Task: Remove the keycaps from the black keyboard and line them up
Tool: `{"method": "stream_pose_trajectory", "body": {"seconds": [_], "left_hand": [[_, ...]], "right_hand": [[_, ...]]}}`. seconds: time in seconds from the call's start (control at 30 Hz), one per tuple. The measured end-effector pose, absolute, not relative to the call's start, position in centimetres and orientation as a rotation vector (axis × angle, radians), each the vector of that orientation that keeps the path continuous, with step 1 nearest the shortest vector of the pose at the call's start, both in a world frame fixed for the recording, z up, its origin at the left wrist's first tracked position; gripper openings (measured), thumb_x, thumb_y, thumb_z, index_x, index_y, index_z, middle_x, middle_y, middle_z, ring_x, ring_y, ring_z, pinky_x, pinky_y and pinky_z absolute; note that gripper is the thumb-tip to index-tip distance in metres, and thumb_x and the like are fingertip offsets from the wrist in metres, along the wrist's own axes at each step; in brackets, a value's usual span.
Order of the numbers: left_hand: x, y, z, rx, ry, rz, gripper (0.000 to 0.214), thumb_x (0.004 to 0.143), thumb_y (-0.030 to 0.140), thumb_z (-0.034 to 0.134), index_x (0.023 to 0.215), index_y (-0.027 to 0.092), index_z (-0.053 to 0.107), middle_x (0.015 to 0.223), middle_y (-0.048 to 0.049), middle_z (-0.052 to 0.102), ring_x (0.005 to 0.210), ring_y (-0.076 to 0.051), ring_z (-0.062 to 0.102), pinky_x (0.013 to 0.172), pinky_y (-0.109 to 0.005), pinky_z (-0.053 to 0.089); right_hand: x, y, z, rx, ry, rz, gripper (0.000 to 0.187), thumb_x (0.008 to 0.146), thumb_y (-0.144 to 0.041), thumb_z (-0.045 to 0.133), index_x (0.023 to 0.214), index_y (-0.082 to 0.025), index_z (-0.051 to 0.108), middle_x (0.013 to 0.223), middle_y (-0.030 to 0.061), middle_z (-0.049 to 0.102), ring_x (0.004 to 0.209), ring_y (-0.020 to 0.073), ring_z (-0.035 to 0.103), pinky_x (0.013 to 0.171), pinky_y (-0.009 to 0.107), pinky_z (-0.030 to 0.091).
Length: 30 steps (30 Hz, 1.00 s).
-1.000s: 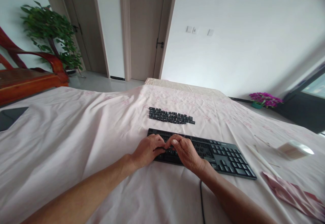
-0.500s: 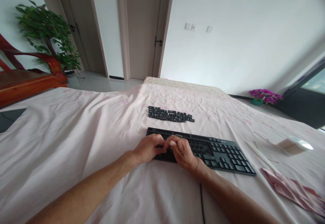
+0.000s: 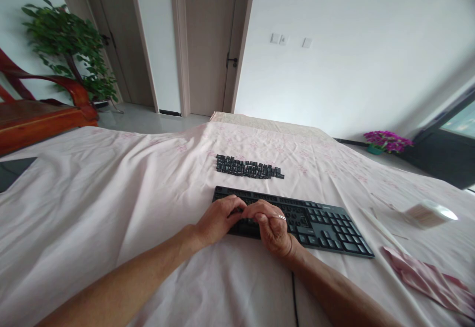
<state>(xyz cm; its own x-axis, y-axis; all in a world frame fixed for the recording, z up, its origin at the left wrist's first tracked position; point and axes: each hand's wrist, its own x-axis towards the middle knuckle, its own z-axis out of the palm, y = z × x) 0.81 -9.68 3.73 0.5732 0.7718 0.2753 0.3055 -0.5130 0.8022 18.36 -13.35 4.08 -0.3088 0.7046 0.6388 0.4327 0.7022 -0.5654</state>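
Note:
A black computer keyboard (image 3: pixel 326 228) lies on the pink cloth, its left and middle part stripped of many keycaps while the number pad on the right has them. Over its left part my left hand (image 3: pixel 220 218) is bent, thumb and fingers drawn together; what is between them is hidden. My right hand (image 3: pixel 272 225), with a ring on one finger, is closed just beside it, its fingertips meeting those of the left hand. Anything it grips cannot be made out. Behind the keyboard lie loose black keycaps (image 3: pixel 248 167) in rough rows.
On the right stand a clear container of thin sticks (image 3: pixel 430 213) and a folded pink cloth (image 3: pixel 426 277). A black cable (image 3: pixel 295 297) runs toward me from the keyboard. At the left edge is a dark flat object (image 3: pixel 15 172). The cloth-covered surface (image 3: pixel 148 178) has folds.
My right hand has turned and shifted slightly right, so its ring now faces a different way. The left hand's fingers have shifted a little. Keyboard and loose keycaps look unmoved.

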Motion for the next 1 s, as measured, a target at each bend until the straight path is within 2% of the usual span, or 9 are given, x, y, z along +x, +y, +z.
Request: {"method": "stream_pose_trajectory", "body": {"seconds": [0.13,0.27,0.4,0.5,0.6,0.7,1.0], "left_hand": [[0.9,-9.1,2.9,1.884,0.897,0.905,0.018,0.080,0.027,0.058,0.096,0.019,0.061,0.087,-0.0007,0.066,0.079,-0.015,0.061,0.072,-0.024,0.046],[0.9,-8.8,2.3,1.740,0.908,0.919,0.037,0.072,0.012,0.058,0.109,0.018,0.055,0.088,-0.0015,0.066,0.074,-0.013,0.061,0.072,-0.025,0.048],[0.9,-8.7,2.2,1.642,0.907,0.977,0.052,0.071,0.008,0.058,0.121,0.019,0.048,0.090,-0.0021,0.066,0.075,-0.012,0.060,0.073,-0.026,0.048],[0.9,-8.7,2.4,1.575,0.886,1.032,0.060,0.072,0.010,0.059,0.128,0.020,0.041,0.091,-0.0026,0.065,0.072,-0.011,0.058,0.071,-0.025,0.048],[0.9,-8.7,2.5,1.523,0.879,1.041,0.064,0.071,0.009,0.061,0.131,0.019,0.039,0.088,-0.0024,0.065,0.068,-0.010,0.057,0.068,-0.025,0.047],[1.0,-8.7,2.5,1.524,0.905,1.078,0.069,0.070,0.005,0.060,0.133,0.019,0.037,0.087,-0.0023,0.065,0.070,-0.011,0.057,0.071,-0.027,0.047],[1.2,-8.6,2.0,1.465,0.913,1.143,0.079,0.068,0.003,0.059,0.139,0.022,0.030,0.088,-0.0016,0.063,0.075,-0.013,0.058,0.075,-0.028,0.048]], "right_hand": [[18.3,-13.1,5.0,-0.856,-2.073,0.105,0.032,0.097,-0.031,0.033,0.092,-0.022,0.063,0.083,0.0069,0.066,0.081,0.0196,0.059,0.078,0.035,0.046],[18.4,-12.4,6.4,-0.913,-2.107,-0.014,0.025,0.095,-0.023,0.037,0.100,-0.020,0.061,0.082,0.0071,0.064,0.080,0.0189,0.057,0.075,0.032,0.045],[18.2,-11.8,6.5,-1.210,-2.158,0.026,0.025,0.096,-0.027,0.040,0.092,-0.020,0.064,0.079,0.0055,0.061,0.073,0.0159,0.056,0.069,0.027,0.043],[17.9,-11.7,5.9,-1.310,-2.192,0.086,0.019,0.093,-0.030,0.048,0.087,-0.022,0.064,0.081,0.0038,0.061,0.074,0.0146,0.059,0.066,0.024,0.042],[17.7,-11.5,5.5,-1.361,-2.184,0.130,0.011,0.090,-0.026,0.054,0.086,-0.022,0.063,0.083,0.0027,0.063,0.075,0.0151,0.061,0.066,0.023,0.042],[17.5,-11.2,5.6,-1.471,-2.150,0.180,0.007,0.085,-0.022,0.058,0.079,-0.021,0.061,0.079,0.0016,0.062,0.072,0.0156,0.061,0.064,0.023,0.041],[16.4,-11.0,7.1,-1.592,-2.158,0.288,0.006,0.080,-0.017,0.058,0.079,-0.020,0.063,0.080,0.0009,0.064,0.074,0.0154,0.061,0.067,0.022,0.038]]}}
